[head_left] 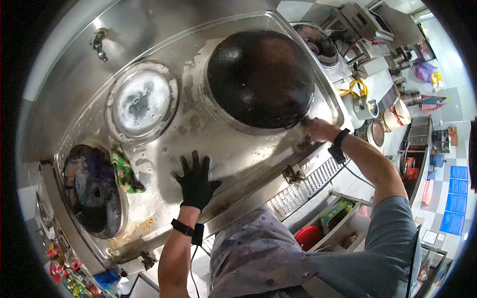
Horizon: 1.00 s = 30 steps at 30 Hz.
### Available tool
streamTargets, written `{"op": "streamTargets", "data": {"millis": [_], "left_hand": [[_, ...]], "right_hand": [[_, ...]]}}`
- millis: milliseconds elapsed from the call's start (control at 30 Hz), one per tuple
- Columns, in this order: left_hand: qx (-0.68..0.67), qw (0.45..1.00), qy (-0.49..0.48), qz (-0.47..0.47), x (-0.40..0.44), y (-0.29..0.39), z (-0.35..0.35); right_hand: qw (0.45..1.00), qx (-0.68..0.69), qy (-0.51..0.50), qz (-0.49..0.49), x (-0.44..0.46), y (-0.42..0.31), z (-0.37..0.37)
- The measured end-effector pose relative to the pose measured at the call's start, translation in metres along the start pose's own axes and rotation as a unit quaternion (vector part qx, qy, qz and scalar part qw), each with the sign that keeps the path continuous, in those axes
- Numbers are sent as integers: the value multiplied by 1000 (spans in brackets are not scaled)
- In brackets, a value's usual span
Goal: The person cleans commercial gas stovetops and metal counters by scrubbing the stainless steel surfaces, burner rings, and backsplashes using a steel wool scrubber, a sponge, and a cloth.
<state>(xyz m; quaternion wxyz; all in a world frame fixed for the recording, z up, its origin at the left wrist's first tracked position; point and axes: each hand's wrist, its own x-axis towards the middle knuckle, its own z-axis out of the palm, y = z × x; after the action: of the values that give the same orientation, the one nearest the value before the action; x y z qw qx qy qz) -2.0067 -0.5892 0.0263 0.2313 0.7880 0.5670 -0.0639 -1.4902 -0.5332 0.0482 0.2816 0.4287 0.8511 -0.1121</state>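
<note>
The gloved left hand point(198, 183) is spread wide over the steel surface point(238, 154); the right hand point(320, 130), its grip not discernible, is placed at the rim of the dark wok point(259, 79), toward the surface's right. Rim handling is apparently in hand; a firm hold seems called for next.

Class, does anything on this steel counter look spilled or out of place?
Yes: yellow-brown residue stains the counter near the left burner, odd against the bare metal. A green cloth lies crumpled beside that burner.
</note>
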Motion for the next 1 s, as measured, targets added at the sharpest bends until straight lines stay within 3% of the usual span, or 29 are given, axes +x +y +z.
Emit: {"op": "streamTargets", "data": {"millis": [100, 167, 233, 267, 333, 367, 433, 467, 600, 733, 800, 833, 900, 1000], "left_hand": [[8, 1000, 18, 3, -3, -1, 5], [15, 998, 17, 54, -8, -8, 15], [3, 999, 13, 52, -18, -18, 13], [0, 995, 26, 99, -22, -30, 24], [6, 984, 67, 163, -40, -48, 23], [7, 987, 67, 145, -49, -60, 26], [-101, 974, 73, 189, -66, -92, 35], [-75, 969, 142, 187, -86, -104, 37], [-99, 981, 155, 64, -166, -141, 40], [-44, 983, 126, -130, -248, -163, -5], [-76, 961, 182, -194, -277, -174, -3], [-91, 952, 192, -220, -288, -174, -15], [-27, 910, 282, -302, -309, -172, -13], [-86, 872, 327, -355, -331, -159, -43]], "right_hand": [[998, -18, -48, -46, 23, -58, -8], [997, -15, 18, -78, 34, -112, -42], [996, -54, -15, -66, 54, -163, -61], [989, -48, 82, -116, 64, -176, -41], [985, -23, 75, -156, 81, -218, -64], [981, 4, 63, -184, 89, -244, -79], [976, 19, 84, -199, 105, -293, -105], [975, 38, 71, -208, 114, -317, -116], [963, 48, 78, -252, 151, -414, -137], [938, 7, 73, -339, 203, -525, -169], [930, -16, 89, -355, 228, -580, -172], [916, 128, 121, -362, 244, -606, -178], [882, 273, 137, -359, 258, -638, -191], [826, 443, 132, -321, 261, -656, -211]]}}
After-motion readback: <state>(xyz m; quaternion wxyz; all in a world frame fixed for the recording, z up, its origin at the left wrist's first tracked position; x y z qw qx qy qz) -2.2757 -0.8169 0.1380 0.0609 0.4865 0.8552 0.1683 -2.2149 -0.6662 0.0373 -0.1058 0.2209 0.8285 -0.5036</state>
